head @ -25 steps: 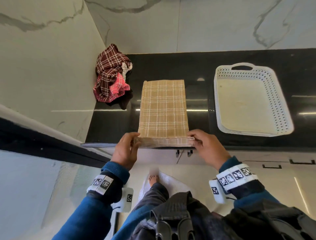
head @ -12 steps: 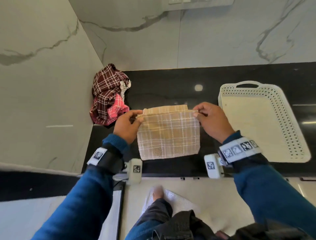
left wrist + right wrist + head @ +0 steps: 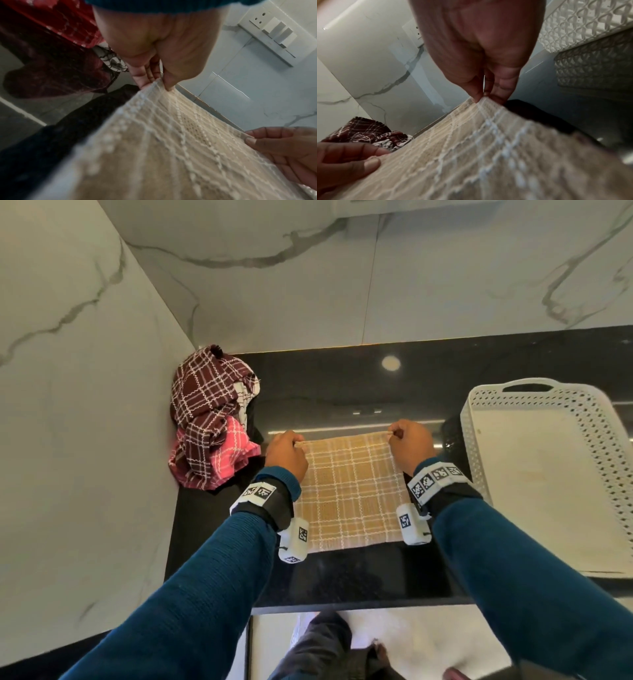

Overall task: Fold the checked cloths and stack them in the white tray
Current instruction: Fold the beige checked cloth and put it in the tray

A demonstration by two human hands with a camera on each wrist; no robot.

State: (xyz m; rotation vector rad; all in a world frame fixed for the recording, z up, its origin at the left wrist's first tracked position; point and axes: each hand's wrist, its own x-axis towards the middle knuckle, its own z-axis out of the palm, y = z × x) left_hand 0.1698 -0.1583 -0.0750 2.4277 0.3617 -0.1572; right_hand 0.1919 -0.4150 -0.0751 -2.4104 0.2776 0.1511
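Black counter [image 3: 342, 577], marble walls [image 3: 85, 405]

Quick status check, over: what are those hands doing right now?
Left hand and right hand each pinch a far corner of the tan checked cloth. White tray empty. Nothing in the way.

Home kitchen corner: glossy black stone countertop [image 3: 342, 385], white marble-veined wall tiles [image 3: 445, 278], wall switch and socket plate [image 3: 272, 35], heap of checked dish cloths [image 3: 209, 422] against the side wall
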